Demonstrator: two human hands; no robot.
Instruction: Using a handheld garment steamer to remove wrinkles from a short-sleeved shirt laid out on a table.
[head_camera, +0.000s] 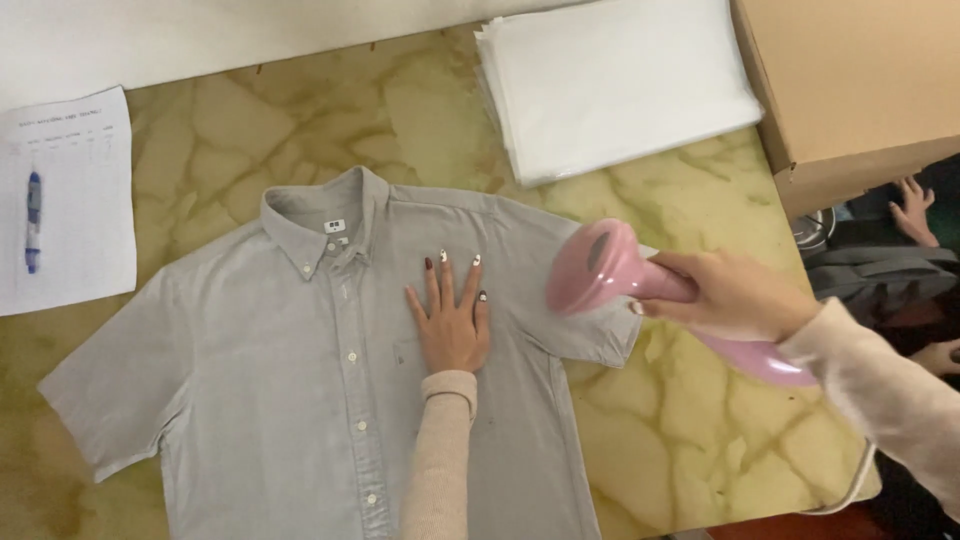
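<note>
A grey short-sleeved button-up shirt lies flat, front up, on a yellow marbled table. My left hand rests palm down with fingers spread on the shirt's chest, to the right of the button line. My right hand grips the handle of a pink handheld garment steamer. The steamer's head hovers over the shirt's right shoulder and sleeve, just right of my left hand.
A stack of white sheets lies at the table's far side. A cardboard box stands at the far right. A printed paper with a blue pen lies at the left. Another person's hand shows beyond the right edge.
</note>
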